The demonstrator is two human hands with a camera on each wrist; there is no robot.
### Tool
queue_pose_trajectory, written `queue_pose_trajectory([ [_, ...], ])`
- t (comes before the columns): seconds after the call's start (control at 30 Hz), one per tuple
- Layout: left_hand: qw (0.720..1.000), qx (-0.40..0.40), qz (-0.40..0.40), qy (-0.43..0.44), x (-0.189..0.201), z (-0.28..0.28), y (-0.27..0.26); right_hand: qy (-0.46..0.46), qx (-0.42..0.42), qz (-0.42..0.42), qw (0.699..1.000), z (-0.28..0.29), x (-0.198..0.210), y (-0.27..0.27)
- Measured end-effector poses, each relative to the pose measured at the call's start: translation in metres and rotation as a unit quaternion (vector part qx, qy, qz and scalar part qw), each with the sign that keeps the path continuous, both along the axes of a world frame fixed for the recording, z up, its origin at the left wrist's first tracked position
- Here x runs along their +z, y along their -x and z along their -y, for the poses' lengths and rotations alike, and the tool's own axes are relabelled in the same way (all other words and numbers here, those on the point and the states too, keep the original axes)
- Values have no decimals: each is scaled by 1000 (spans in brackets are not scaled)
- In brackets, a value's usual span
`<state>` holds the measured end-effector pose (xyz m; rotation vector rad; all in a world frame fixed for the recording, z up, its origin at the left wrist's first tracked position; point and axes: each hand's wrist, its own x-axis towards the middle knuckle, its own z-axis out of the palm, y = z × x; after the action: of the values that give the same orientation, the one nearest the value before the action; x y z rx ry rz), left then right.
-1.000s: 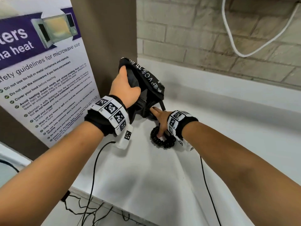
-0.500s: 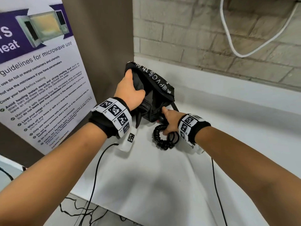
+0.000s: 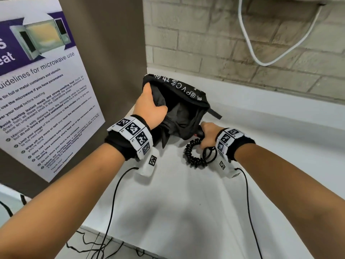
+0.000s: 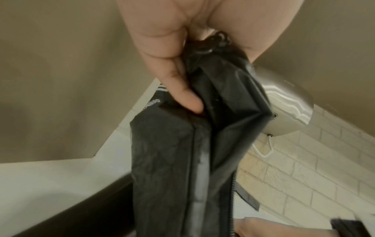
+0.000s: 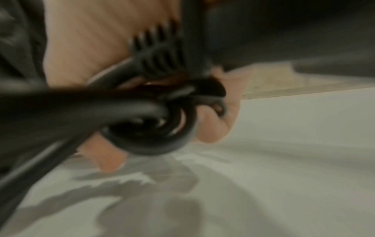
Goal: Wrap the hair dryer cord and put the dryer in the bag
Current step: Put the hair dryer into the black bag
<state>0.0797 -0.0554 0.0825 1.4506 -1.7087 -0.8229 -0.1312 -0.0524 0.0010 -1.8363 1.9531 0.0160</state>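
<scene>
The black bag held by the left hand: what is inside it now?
The bag shows only dark lining; deeper inside is hidden. The dryer handle and coiled cord remain outside, gripped by the right hand.

Black bag (image 3: 188,101) with white lettering; black coiled cord (image 3: 192,154); white desk (image 3: 186,212); beige brick wall (image 3: 214,40); white cable (image 3: 250,43); purple-and-white poster (image 3: 43,86); checkered black-white wristbands (image 3: 133,133).

bag (image 3: 179,109) on counter (image 3: 186,212), cord (image 3: 194,156) right
</scene>
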Motion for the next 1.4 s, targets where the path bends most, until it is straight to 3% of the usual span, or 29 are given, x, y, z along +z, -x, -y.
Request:
queue_pose_trajectory([
  [0.33, 998, -10, -25, -54, 0, -3, 27, 100, -196, -13, 975, -56, 19, 100],
  [0.53, 982, 80, -72, -153, -16, 20, 27, 121, -288, -9, 950, -91, 20, 133],
  [0.73, 975, 10, 52, -215, -36, 31, 23, 173, -314, 43, 933, -114, 19, 142],
  [1.03, 961, 35, 159, -223, -66, 62, 7, 327, -293, 101, 893, -118, 62, 119],
  [1.2, 936, -105, 167, -292, -42, 25, 29, 387, -297, 176, 855, -112, 84, 100],
  [1.3, 926, -193, 110, -306, -38, 12, 52, 420, -275, 233, 833, -104, 93, 78],
  [1.4, 900, -261, 52, -345, -43, 0, 66, 418, -255, 272, 828, -97, 89, 55],
])
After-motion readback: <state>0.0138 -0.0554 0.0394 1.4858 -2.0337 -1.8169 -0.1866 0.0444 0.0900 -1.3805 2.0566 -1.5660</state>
